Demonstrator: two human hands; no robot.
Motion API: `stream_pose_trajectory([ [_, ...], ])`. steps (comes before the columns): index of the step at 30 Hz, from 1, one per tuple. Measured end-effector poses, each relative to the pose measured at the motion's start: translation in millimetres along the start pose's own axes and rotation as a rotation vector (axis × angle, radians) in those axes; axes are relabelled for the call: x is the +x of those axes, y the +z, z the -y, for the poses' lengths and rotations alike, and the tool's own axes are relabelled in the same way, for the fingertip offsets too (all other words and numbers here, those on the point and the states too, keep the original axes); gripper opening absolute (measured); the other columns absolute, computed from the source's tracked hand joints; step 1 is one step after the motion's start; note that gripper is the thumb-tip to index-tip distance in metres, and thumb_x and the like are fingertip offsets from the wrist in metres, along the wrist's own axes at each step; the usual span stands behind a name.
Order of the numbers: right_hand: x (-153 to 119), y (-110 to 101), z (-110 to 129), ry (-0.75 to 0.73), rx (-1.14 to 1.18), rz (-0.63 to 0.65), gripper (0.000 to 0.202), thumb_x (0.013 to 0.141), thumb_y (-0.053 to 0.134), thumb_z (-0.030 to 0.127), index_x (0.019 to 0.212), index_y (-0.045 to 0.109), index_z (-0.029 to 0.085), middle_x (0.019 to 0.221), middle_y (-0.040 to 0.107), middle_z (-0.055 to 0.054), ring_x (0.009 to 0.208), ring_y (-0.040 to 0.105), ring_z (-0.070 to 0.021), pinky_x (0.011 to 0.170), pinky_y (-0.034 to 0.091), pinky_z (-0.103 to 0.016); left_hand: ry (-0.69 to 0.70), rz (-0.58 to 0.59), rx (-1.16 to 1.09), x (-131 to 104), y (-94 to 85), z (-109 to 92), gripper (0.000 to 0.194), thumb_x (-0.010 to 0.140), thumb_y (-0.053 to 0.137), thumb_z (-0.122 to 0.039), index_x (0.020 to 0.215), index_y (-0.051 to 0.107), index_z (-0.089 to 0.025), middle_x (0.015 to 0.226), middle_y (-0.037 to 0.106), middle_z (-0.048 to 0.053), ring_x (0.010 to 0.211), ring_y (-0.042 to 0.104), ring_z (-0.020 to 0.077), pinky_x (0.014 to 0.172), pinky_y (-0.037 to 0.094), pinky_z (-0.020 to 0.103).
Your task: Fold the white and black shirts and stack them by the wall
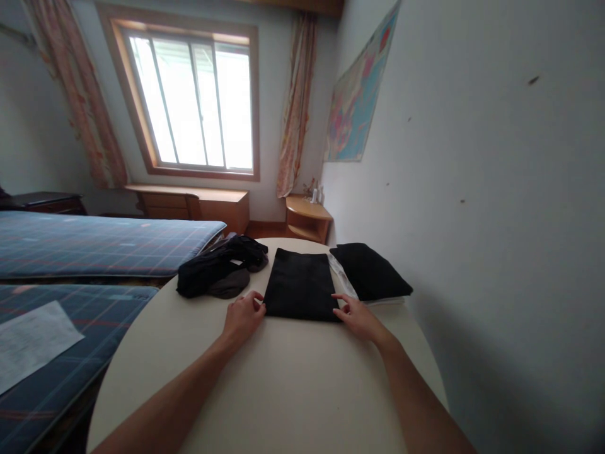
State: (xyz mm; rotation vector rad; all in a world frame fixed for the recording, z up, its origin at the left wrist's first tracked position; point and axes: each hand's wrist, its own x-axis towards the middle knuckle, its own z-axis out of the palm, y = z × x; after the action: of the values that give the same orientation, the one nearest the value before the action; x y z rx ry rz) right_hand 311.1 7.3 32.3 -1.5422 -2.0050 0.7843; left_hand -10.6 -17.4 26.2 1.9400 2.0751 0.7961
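Observation:
A black cloth (301,284), folded into a flat rectangle, lies on the round cream table (302,378). My left hand (244,311) is at its near left corner, the fingers curled together on the edge. At the near right corner my right hand (353,313) touches the cloth's edge, thumb and fingers closed towards it. To the left lies a loose pile of dark clothes (215,271). On the right another folded black cloth (371,271) rests on something white, with a clear plastic sheet (341,275) beside it.
Two beds with blue plaid mattresses (104,246) stand left of the table, a paper sheet (38,340) on the nearer one. A white wall (496,252) runs along the right. Behind are a wooden desk (222,205) and a corner shelf (307,211).

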Motion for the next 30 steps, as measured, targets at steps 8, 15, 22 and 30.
stream_pose_trajectory([
  [8,-6,-3,19,0.041,-0.324,-0.052,0.031,0.086,0.058,0.037,0.110,0.068,0.020,0.073,0.067,-0.002,0.072,0.063,-0.0184,0.070,0.044,-0.029,0.172,-0.104,0.209,-11,-2.0,-8,0.021,0.082,0.057,-0.023,0.100,0.066,-0.021,0.097,0.071,0.007,0.102,0.061,0.0271,0.094,0.041,0.042],
  [15,-9,31,45,-0.335,-0.426,0.016,0.068,0.086,0.057,0.057,0.147,0.042,0.030,0.155,0.037,-0.006,0.145,0.024,-0.0296,0.117,0.021,-0.047,0.646,0.046,0.043,-14,17.0,-10,0.047,0.089,0.057,-0.031,0.136,0.055,-0.031,0.149,0.046,0.005,0.136,0.042,0.0280,0.112,0.035,0.045],
  [22,-16,32,63,-0.374,-0.342,0.124,0.057,0.084,0.061,0.056,0.132,0.061,0.025,0.135,0.059,-0.011,0.126,0.050,-0.0292,0.108,0.037,-0.042,0.590,0.146,0.003,-17,-4.1,-18,0.028,0.088,0.058,-0.037,0.112,0.071,-0.028,0.117,0.070,0.006,0.106,0.064,0.0247,0.094,0.047,0.035],
  [30,-23,21,73,-0.462,-0.202,0.129,0.029,0.089,0.059,0.042,0.107,0.073,0.024,0.100,0.073,-0.005,0.095,0.065,-0.0201,0.090,0.048,-0.032,0.611,0.178,0.017,-29,-19.8,-33,0.027,0.095,0.046,-0.037,0.099,0.071,-0.026,0.089,0.072,0.004,0.084,0.066,0.0198,0.080,0.048,0.030],
])
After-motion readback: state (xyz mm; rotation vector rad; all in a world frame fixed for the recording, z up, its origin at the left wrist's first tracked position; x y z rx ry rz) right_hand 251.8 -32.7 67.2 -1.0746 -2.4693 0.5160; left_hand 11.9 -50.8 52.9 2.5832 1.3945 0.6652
